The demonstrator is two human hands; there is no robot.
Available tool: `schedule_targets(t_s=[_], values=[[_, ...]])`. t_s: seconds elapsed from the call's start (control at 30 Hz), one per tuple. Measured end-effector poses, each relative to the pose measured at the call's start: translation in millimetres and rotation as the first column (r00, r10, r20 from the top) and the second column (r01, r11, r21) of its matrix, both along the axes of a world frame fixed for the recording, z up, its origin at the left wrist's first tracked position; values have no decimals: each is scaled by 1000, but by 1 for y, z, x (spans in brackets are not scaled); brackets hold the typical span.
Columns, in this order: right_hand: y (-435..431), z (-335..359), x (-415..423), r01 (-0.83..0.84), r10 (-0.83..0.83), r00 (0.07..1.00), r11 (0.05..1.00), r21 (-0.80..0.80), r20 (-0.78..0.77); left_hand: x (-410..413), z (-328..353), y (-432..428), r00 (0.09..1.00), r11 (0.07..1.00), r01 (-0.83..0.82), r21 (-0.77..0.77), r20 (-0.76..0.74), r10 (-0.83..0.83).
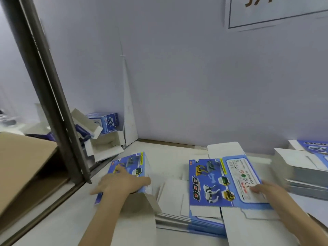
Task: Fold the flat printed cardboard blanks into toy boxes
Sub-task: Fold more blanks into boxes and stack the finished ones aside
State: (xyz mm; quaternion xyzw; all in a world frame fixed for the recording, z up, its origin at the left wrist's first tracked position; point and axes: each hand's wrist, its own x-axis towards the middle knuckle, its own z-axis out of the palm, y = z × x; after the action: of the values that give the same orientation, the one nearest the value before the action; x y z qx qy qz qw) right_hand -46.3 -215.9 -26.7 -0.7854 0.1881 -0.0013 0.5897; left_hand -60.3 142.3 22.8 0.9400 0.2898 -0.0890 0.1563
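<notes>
From where I stand, the next move hangs on the flat blank (221, 185). It lies printed side up on top of the stack of blanks (202, 226), at about 1 o'clock from the person. Its long axis runs from 12 to 6, with a plain flap at each end. The right hand (262, 189) is the nearer one. Its fingertips lie on the white label panel at the blank's 3 o'clock edge. The thumb is hidden, so I cannot tell whether the hand pinches the card or only rests on it.

The left hand (122, 183) is well apart from it, at 10 o'clock. It lies flat with spread fingers on a part-folded box (132, 164), pressing rather than gripping. That box points from 7 towards 1, and its grey inner flap stands open by the wrist.

The card looks thin and glossy blue on the face, dull grey-white on the back, with crisp creases. I would expect it to spring back unless the folds are held.

A second stack (300, 172) sits at 3 o'clock. Finished boxes (104, 121) are heaped in the 11 o'clock corner beside a metal post (53, 107). A brown carton (24, 162) lies at 9 o'clock. The worktop (170, 160) is smooth and white.
</notes>
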Motion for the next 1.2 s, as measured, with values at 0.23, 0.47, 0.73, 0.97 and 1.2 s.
schedule_targets(t_s=[0.23, 0.47, 0.73, 0.97, 1.2], values=[[-1, 2, -9, -250, 251, 968, 967, 54, -12, 22, 45, 23, 984, 711, 167, -683, 166, -71], [0, 4, -4, -239, 239, 971, 971, -28, 7, 56, 118, 56, 936, 302, 215, -929, 285, 207], [4, 4, -6, -227, 224, 970, 974, 17, 89, 94, 103, 16, 604, -2, 540, -842, 386, 697], [3, 9, -14, -245, 211, 957, 955, 166, 200, 72, 6, -100, 940, 669, 334, -664, 286, -186], [-3, 30, -18, -148, -9, 874, 947, 284, 485, 52, -4, -153, 819, 486, 471, -736, 570, 68]])
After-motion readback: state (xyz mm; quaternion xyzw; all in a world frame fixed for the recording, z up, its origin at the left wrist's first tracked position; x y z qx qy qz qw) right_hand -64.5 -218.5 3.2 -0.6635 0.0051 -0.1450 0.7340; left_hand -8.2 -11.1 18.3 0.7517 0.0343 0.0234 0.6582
